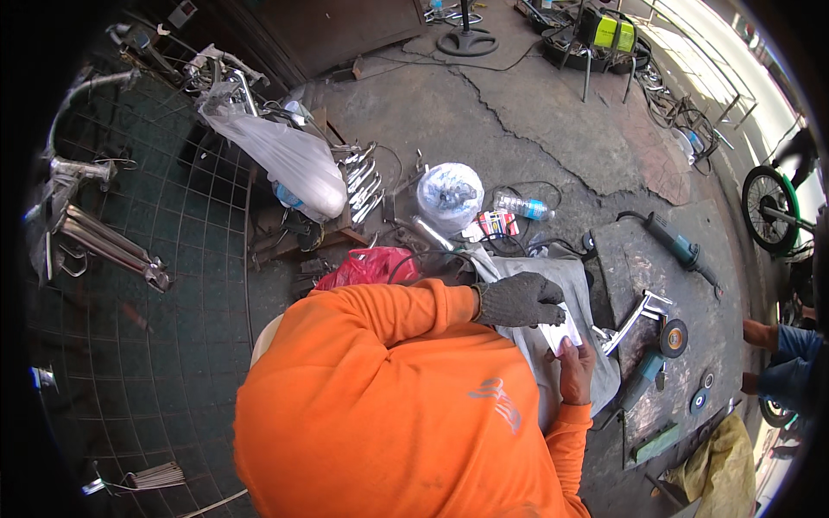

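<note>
My left hand (518, 300) wears a grey knit glove and reaches across my orange-sleeved chest. Its fingers curl over the top of a small white packet (563, 333). My bare right hand (577, 369) grips the same packet from below, thumb on its lower edge. Both hands are held over grey cloth (574, 274) spread across my lap. What the packet holds is hidden.
A concrete slab (622, 259) at right carries a blue angle grinder (678, 246), a second grinder (643, 375), a chrome bracket (637, 317) and cutting discs (673, 337). Ahead lie a water bottle (522, 205), white bag (449, 194), red bag (371, 266) and chrome parts (363, 183). Another person's legs (781, 350) are at right.
</note>
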A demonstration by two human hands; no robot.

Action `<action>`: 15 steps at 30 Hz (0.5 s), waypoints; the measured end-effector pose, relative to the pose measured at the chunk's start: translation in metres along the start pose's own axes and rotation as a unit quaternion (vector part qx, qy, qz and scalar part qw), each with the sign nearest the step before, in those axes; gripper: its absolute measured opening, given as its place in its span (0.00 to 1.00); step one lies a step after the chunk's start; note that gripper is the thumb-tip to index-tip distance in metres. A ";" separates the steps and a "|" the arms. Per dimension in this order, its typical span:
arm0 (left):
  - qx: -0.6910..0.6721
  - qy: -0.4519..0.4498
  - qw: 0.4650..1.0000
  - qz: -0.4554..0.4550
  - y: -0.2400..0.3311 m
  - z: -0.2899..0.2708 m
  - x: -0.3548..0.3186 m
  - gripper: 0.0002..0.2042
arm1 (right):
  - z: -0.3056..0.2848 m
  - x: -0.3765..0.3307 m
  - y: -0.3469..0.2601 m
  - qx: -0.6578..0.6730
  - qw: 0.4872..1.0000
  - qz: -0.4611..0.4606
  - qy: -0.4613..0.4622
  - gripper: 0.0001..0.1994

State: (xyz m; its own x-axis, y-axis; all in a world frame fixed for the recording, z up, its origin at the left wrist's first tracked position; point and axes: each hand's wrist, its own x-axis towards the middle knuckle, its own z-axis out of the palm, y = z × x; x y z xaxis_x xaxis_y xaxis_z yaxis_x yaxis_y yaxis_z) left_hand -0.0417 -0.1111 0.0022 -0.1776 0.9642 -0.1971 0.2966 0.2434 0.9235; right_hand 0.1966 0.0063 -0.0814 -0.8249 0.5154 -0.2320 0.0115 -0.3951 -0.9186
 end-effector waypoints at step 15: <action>-0.247 0.222 0.940 -0.077 -0.018 -0.080 0.024 0.13 | 0.024 0.024 -0.016 0.077 0.992 -0.052 0.090 0.14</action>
State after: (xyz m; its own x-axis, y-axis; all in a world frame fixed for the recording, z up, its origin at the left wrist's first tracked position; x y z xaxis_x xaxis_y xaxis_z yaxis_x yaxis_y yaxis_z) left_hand -0.1264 -0.1007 0.0068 -0.5891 0.7561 -0.2850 -0.2174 0.1914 0.9571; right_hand 0.1630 0.0064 -0.0649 -0.7024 0.6814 -0.2058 -0.1652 -0.4372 -0.8840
